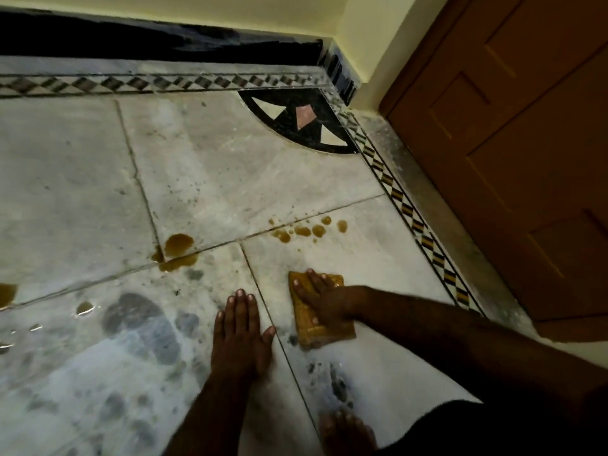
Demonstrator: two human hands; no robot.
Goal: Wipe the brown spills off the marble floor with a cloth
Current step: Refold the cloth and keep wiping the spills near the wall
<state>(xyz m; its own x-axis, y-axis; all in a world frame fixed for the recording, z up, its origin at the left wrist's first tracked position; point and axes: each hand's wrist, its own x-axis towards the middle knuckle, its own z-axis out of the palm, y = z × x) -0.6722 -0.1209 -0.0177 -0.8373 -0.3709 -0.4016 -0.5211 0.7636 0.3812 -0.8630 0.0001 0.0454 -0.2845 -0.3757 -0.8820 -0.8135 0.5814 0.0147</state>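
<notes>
1. Right hand [324,302] lies flat on the yellow-brown cloth [317,319], fingers spread apart, palm pressing it to the marble floor [214,166]; nothing clamped in the grip.
2. Left hand [241,337] lies flat on bare floor just left of the cloth, fingers extended and close together, holding nothing.
3. Cloth is folded, lying right of a tile joint, near the patterned border strip [424,238] and wooden door [513,153].
4. Cluster of small brown drops [307,230] beyond the cloth, along a joint, not touching it.
5. Bigger brown puddle [177,250] at the tile junction, left of the drops.
6. More brown spots [84,307] near the left edge, 1 cut off by the frame.
7. Bare foot [347,431] at bottom edge.
</notes>
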